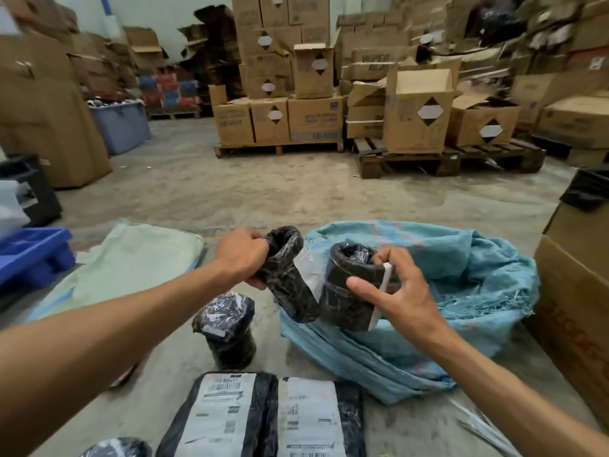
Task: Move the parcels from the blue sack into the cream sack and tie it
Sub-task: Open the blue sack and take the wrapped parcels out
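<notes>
My left hand (242,257) grips the top of a long, bent black wrapped parcel (286,282) held above the floor. Beside it my right hand (400,296) holds a short black cylindrical parcel (349,288) with a white label, over the open mouth of the crumpled blue sack (445,291). The cream sack (138,258) lies flat on the floor to the left. Below my hands a black cylindrical parcel (229,328) stands on the floor. Two flat black parcels with white labels (267,417) lie at the near edge.
A blue plastic tray (31,255) sits at the far left and a cardboard box (576,291) stands at the right. Stacked cartons on wooden pallets (329,120) line the back, with bare concrete floor (280,192) between them and the sacks.
</notes>
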Tool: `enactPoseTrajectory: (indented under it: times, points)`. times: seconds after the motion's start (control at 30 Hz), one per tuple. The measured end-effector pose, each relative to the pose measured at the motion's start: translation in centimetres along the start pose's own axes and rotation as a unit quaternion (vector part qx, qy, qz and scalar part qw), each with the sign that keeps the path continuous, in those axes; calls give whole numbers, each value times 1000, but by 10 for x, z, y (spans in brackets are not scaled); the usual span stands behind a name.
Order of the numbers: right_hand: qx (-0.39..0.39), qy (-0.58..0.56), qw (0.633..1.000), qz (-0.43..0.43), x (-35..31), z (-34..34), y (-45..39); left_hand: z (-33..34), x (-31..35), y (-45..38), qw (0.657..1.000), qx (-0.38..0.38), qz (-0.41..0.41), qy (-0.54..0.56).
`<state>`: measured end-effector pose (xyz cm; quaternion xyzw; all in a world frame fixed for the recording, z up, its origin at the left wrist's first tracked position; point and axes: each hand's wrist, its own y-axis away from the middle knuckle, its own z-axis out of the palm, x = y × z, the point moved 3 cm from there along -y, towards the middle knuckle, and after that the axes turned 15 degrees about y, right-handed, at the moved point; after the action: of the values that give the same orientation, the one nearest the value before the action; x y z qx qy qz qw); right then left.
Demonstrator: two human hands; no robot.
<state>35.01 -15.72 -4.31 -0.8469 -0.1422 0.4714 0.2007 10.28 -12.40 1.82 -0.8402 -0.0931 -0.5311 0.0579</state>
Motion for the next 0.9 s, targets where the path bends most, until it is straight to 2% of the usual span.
enactPoseTrajectory:
  times: [0.13, 0.27, 0.4, 0.73, 0.9]
  points:
    - [-68, 3, 998, 9, 2, 33, 11, -17, -15, 0, 999, 24, -1, -46]
    - [-146, 73, 986, 18, 23, 70, 22, -6, -43, -1, 989, -17, -28, -143]
    - [-189, 106, 976, 21, 52, 97, 33, 15, -67, -7, 971, -47, -30, -232]
    - [-169, 215, 962, 22, 100, 124, 31, 52, -105, -24, 940, -110, -74, -316]
    - [-163, 229, 959, 24, 108, 131, 23, 57, -110, -29, 926, -125, -75, -349]
